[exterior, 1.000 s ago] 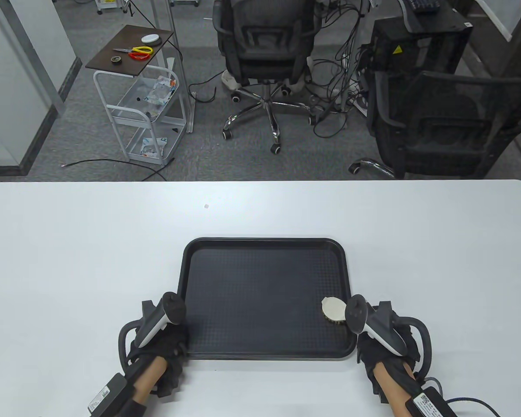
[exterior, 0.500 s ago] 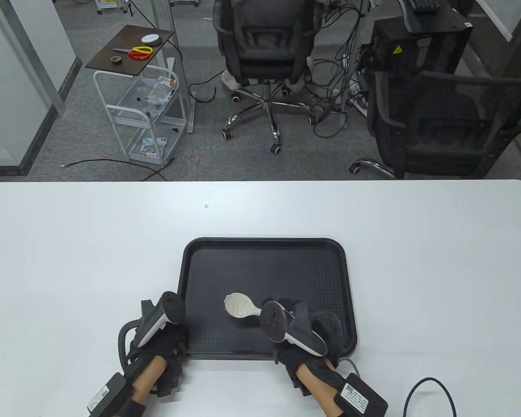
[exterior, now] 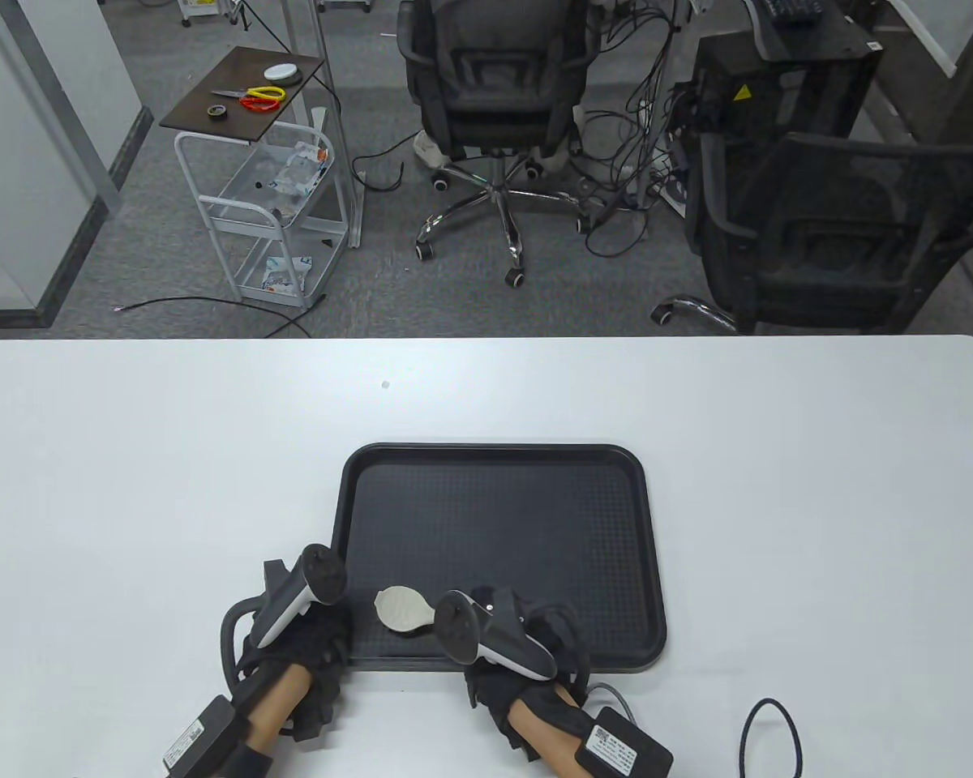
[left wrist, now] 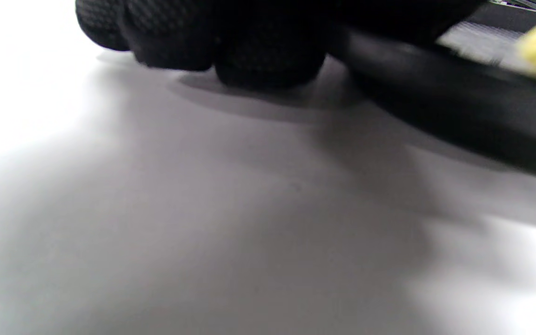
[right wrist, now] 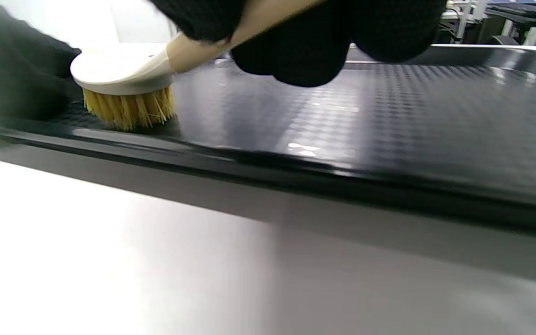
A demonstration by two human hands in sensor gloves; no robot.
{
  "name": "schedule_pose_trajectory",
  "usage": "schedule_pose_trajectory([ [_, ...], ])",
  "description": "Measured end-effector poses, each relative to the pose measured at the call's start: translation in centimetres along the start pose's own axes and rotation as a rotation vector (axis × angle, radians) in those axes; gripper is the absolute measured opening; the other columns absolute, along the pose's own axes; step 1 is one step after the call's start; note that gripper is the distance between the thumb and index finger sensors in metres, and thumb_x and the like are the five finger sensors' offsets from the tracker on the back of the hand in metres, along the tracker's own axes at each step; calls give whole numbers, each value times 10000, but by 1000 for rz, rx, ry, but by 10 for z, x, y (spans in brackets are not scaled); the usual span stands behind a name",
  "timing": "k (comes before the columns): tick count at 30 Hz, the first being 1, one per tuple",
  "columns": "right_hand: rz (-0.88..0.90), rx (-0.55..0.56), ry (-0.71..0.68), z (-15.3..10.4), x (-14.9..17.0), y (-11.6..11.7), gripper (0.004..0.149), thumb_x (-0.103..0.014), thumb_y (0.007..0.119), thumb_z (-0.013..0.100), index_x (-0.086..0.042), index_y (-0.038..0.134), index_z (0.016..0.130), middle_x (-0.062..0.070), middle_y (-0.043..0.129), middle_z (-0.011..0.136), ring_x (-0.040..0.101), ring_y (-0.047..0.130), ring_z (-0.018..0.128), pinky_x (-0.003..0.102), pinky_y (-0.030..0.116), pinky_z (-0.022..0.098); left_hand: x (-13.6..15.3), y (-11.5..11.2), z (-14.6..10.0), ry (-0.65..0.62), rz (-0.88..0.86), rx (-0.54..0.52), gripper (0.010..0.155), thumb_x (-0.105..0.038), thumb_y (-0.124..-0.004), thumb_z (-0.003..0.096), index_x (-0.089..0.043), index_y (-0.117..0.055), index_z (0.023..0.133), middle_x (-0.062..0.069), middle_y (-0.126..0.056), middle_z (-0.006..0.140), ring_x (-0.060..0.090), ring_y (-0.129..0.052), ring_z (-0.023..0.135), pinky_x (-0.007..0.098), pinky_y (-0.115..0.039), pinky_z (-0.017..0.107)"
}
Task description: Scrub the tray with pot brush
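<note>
A black textured tray (exterior: pixel 495 519) lies on the white table (exterior: pixel 130 454) near the front edge. My right hand (exterior: pixel 527 648) grips the cream handle of a pot brush (exterior: pixel 401 608). Its round head sits bristles-down on the tray's front left corner. In the right wrist view the yellow bristles (right wrist: pixel 128 109) touch the tray floor (right wrist: pixel 389 111) just inside the front rim. My left hand (exterior: pixel 308 640) rests at the tray's front left corner. In the left wrist view its gloved fingers (left wrist: pixel 258 51) lie on the table against the tray rim (left wrist: pixel 458 107).
A black cable (exterior: pixel 766 733) loops on the table at the front right. Office chairs (exterior: pixel 495 97) and a small white cart (exterior: pixel 276 203) stand on the floor beyond the far table edge.
My right hand has swept the brush from the tray's front right corner across to its front left corner. The left hand and the tray have not moved.
</note>
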State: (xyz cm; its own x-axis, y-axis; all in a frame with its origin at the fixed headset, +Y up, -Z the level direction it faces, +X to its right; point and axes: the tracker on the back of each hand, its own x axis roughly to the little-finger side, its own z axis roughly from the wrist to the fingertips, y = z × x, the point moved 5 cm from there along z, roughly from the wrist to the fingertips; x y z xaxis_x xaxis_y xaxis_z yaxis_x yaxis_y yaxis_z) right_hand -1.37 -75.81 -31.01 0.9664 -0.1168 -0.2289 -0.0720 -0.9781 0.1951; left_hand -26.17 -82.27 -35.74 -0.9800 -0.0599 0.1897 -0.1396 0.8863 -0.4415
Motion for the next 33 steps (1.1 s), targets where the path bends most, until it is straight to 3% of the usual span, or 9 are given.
schedule_pose_trajectory([
  [5, 6, -17, 96, -20, 59, -4, 517, -220, 786, 470, -301, 715, 975, 89, 775, 955, 280, 883, 745, 514, 770, 555, 0, 0, 0, -1, -2, 1, 783, -477, -702, 453, -149, -308, 1045, 15, -847, 503, 213, -858, 423, 491, -673, 586],
  [12, -121, -41, 252, -59, 149, -18, 519, -213, 791, 466, -307, 718, 971, 93, 780, 951, 284, 892, 745, 525, 775, 562, 0, 0, 0, 0, 2, -2, 785, -477, -702, 453, -148, -306, 1046, 15, -847, 503, 214, -857, 423, 493, -672, 585],
  [19, -152, -76, 373, -75, 195, -31, 515, -205, 795, 468, -298, 730, 970, 98, 779, 953, 295, 879, 752, 536, 751, 571, 0, 0, 0, 0, 1, -3, 785, -477, -701, 453, -147, -307, 1046, 14, -847, 503, 213, -858, 423, 492, -673, 585],
  [22, -114, -107, 372, -73, 193, -40, 517, -210, 791, 476, -282, 719, 983, 102, 768, 961, 300, 863, 753, 530, 733, 570, 0, 0, 0, 1, 4, -4, 785, -477, -701, 453, -147, -307, 1046, 14, -847, 502, 213, -858, 422, 492, -673, 585],
  [25, -82, -34, 318, -69, 172, -54, 520, -213, 789, 478, -280, 714, 988, 101, 768, 961, 299, 862, 751, 527, 736, 567, 0, 0, 0, 1, 3, -4, 785, -476, -702, 453, -147, -306, 1046, 14, -847, 502, 215, -858, 422, 493, -673, 585],
  [29, -50, 44, 196, -55, 122, -64, 522, -220, 786, 480, -285, 707, 991, 95, 764, 965, 290, 862, 754, 521, 738, 569, 0, 0, 0, 1, 3, -3, 784, -477, -701, 453, -147, -308, 1046, 14, -847, 502, 214, -858, 423, 492, -673, 585],
  [33, -28, 76, 74, -37, 67, -57, 523, -229, 783, 481, -295, 698, 993, 82, 760, 968, 281, 862, 758, 513, 740, 574, -1, 0, 0, 0, 3, -3, 784, -476, -701, 453, -147, -306, 1046, 14, -847, 502, 214, -858, 422, 493, -672, 585],
])
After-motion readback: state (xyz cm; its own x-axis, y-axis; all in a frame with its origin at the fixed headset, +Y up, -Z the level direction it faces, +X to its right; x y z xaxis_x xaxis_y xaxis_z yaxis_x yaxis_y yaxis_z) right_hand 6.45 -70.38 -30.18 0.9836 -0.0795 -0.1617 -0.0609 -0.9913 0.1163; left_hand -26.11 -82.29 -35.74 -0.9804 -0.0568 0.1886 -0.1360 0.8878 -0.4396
